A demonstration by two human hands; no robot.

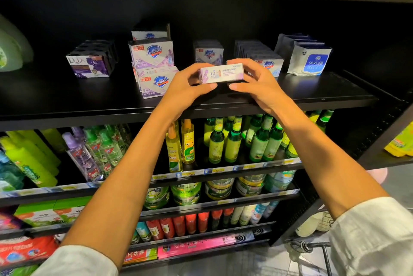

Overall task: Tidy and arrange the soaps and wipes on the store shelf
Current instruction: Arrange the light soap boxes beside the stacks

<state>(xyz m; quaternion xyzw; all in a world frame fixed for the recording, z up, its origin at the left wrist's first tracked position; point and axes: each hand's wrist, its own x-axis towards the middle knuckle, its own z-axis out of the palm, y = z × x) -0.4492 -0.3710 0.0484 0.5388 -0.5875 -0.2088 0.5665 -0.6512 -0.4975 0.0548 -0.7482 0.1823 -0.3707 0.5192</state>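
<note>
A wide black metal store shelf (312,94) is seen beneath and beyond both hands, with the soaps and wipes set out along it. To the right of the right hand, a row of white-and-blue soft wipe packs (309,59) is stood upright, and just behind that hand a line of blue-and-white Safeguard soap boxes (267,64) is ranged. Left of the left hand, lilac-and-white Safeguard soap boxes (154,67) are piled unevenly, the lowest one tipped forward; further left a block of dark purple Lux soap boxes (90,64) is stood. Directly behind the hands a single lilac Safeguard box (209,54) is placed. Between the hands, a small white-and-lilac cardboard soap box (221,73) is held just above the shelf front, its long side facing out. It is grasped at its left end by the left hand (190,84) and at its right end by the right hand (257,81), fingers curled over the top, thumbs beneath. The step in hand is judged to be the placing of this box; alignment with the lilac boxes is called for next.
</note>
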